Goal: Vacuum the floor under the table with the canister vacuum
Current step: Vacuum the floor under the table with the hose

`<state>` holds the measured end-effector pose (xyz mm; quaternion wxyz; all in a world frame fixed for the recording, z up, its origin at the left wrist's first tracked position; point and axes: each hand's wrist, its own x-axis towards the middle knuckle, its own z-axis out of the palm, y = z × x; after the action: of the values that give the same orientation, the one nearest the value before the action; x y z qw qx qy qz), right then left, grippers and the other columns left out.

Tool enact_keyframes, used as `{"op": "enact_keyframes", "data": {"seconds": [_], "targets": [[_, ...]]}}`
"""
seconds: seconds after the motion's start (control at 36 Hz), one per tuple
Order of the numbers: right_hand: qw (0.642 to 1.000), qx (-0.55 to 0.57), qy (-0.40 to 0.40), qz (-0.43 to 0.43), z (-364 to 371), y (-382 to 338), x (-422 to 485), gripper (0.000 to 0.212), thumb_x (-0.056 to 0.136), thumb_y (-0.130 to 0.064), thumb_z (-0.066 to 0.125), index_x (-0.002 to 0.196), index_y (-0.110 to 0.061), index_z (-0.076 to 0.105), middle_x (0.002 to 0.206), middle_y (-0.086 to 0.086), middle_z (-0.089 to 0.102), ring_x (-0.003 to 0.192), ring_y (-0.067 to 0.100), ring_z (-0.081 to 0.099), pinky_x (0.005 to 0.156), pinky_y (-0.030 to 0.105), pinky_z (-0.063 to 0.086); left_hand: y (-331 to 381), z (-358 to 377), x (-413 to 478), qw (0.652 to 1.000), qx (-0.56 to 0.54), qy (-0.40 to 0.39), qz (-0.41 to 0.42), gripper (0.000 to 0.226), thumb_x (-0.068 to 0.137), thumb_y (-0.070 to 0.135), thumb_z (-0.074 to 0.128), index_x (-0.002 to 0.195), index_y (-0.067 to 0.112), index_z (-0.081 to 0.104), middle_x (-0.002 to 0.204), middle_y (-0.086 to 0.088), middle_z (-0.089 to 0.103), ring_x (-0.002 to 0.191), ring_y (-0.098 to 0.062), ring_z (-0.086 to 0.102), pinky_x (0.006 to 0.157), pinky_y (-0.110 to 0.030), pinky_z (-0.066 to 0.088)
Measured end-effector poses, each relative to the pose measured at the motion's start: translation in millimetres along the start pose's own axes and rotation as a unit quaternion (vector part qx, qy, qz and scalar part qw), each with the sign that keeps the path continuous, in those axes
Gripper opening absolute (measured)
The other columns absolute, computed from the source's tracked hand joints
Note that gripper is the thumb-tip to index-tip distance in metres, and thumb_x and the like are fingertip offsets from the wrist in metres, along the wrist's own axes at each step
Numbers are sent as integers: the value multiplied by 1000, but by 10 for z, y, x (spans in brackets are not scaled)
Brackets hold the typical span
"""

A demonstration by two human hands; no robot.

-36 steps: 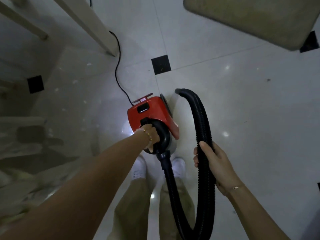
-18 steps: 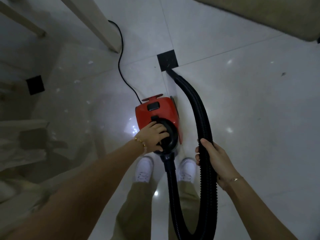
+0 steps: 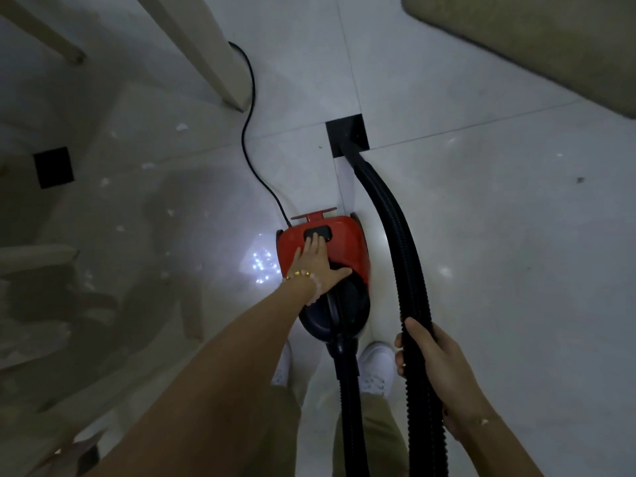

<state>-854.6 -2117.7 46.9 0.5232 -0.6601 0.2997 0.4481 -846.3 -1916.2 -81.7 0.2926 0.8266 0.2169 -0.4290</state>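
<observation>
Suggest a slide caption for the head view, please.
Left hand pressing the red vacuum, right hand holding its hose.

Single head view, looking steeply down, close over tiled floor [image 3: 481, 235] by person's feet

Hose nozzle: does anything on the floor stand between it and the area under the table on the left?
Partly. The hose tip rests on the black floor tile; leftward, the power cord trails across the floor and a table leg stands there. The canister vacuum sits nearer the person, beside that path.
</observation>
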Motion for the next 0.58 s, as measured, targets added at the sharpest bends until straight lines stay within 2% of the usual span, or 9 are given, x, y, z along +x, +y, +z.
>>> {"op": "enact_keyframes", "data": {"seconds": [0.11, 0.22, 0.36, 0.42, 0.58], "targets": [[1000, 14, 1, 18, 13, 6, 54, 26, 92, -29, 55, 88, -4, 60, 67, 8, 61, 52, 16, 56, 58, 32, 47, -29, 29, 69, 999, 43, -11, 10, 90, 93, 57, 38, 151, 4, -5, 161, -12, -6, 149, -21, -2, 120, -34, -4], [1000, 11, 3, 22, 38, 22, 126, 28, 93, -28, 55, 89, 0, 59, 64, 8, 60, 50, 15, 55, 53, 28, 47, -70, 37, 142, 995, 96, 17, 24, 91, 92, 58, 36, 151, 2, -4, 161, -12, -1, 149, -21, 1, 120, -35, -5], [1000, -4, -9, 27, 82, 54, 147, 31, 93, -29, 54, 89, 2, 58, 63, 10, 57, 50, 16, 54, 51, 27, 47, -53, 45, 176, 998, 53, -3, 14, 92, 92, 50, 43, 151, 4, -9, 161, -11, -10, 149, -21, -7, 120, -35, -6], [1000, -8, -10, 27, 85, 47, 149, 31, 94, -29, 53, 90, 2, 59, 64, 10, 57, 51, 15, 54, 49, 24, 48, -63, 8, 185, 998, 59, -24, 15, 94, 91, 53, 44, 151, 5, -10, 161, -10, -12, 149, -21, -8, 120, -36, -5], [1000, 17, -1, 25, 85, -1, 160, 26, 94, -28, 53, 86, -3, 59, 63, 7, 61, 50, 14, 56, 53, 29, 47, -59, -11, 196, 995, 86, -56, 10, 98, 89, 58, 45, 151, 8, -11, 161, -8, -15, 149, -19, -9, 122, -40, -2]]}}
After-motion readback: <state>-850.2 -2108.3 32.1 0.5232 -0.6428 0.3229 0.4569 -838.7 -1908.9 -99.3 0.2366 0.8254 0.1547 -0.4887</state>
